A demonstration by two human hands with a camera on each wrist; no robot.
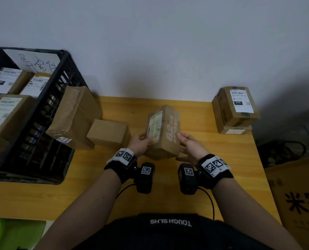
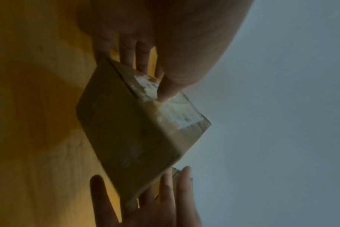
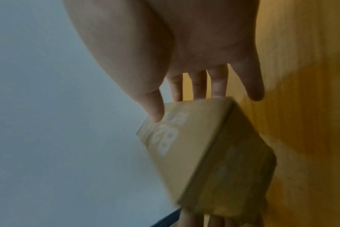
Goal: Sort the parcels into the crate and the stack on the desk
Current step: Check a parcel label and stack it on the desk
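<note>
A brown parcel (image 1: 163,131) with a white label and large pale print is held tilted a little above the desk (image 1: 222,159). My left hand (image 1: 143,142) pinches its left side, thumb on the label (image 2: 165,95) and fingers underneath. My right hand (image 1: 188,145) lies against the parcel's right side with straight, spread fingers (image 3: 200,86) and the thumb tip touching the top edge. The black crate (image 1: 59,83) at the left holds several labelled parcels. A stack of two parcels (image 1: 238,109) stands at the back right corner. The parcel (image 2: 126,130) (image 3: 204,145) looks blurred in both wrist views.
A large brown parcel (image 1: 76,116) leans against the crate's right wall, with a small plain box (image 1: 108,132) beside it, close to my left hand. A big cardboard box (image 1: 298,201) stands on the floor past the desk's right edge. The wall runs along the back.
</note>
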